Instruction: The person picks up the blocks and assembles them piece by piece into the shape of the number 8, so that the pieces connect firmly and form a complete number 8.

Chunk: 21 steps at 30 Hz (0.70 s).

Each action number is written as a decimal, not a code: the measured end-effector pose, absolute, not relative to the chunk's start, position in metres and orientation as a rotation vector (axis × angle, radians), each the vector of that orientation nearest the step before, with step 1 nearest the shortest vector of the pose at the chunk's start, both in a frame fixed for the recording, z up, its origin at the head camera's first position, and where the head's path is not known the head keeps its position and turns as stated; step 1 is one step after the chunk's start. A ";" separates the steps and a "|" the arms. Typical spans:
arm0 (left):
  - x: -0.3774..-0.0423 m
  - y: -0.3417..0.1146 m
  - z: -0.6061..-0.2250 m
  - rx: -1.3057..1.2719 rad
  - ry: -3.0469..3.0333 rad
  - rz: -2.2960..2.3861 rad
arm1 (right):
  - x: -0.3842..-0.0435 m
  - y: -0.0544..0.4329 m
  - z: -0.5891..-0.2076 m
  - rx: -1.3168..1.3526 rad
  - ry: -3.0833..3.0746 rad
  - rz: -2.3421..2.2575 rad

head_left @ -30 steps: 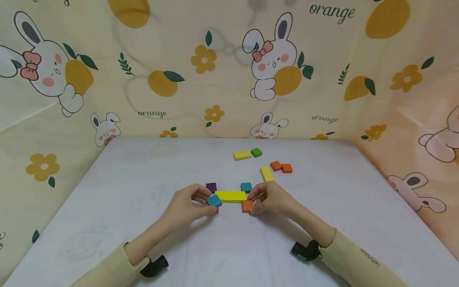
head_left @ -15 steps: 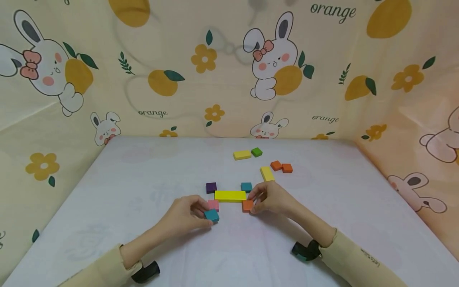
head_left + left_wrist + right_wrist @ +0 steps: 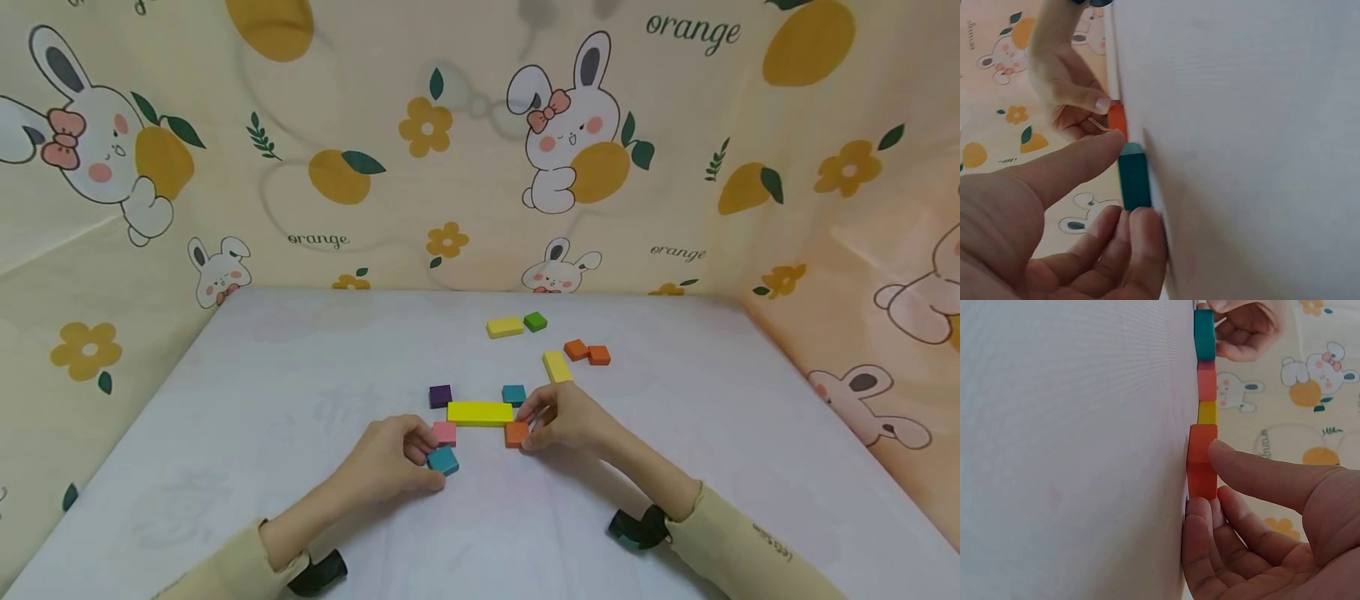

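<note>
In the lower middle of the frame, on the white worktop [image 3: 300, 358], we see the left hand [image 3: 392, 460] pinching a teal square block [image 3: 443, 461] between thumb and fingers, just below a pink square block [image 3: 445, 433]. Right of that, the right hand [image 3: 576, 418] grasps an orange square block [image 3: 517, 434] at the lower right corner of a long bright-yellow rectangular block [image 3: 480, 413]. Above that yellow block's left end we find a dark purple square block [image 3: 440, 397].
</note>
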<state>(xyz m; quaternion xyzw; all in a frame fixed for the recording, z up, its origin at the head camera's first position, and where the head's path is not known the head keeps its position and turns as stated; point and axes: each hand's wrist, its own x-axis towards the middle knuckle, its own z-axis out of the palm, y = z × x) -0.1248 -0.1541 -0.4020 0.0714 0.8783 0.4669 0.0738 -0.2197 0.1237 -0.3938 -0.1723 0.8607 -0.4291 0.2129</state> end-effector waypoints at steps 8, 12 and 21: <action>-0.124 -0.154 -0.401 0.240 2.612 1.463 | -0.219 0.124 -0.394 -0.474 2.402 -1.190; -0.124 -0.150 -0.402 0.249 2.613 1.460 | -0.218 0.122 -0.395 -0.483 2.390 -1.193; -0.122 -0.146 -0.400 0.288 2.700 1.477 | -0.218 0.122 -0.393 -0.469 2.403 -1.180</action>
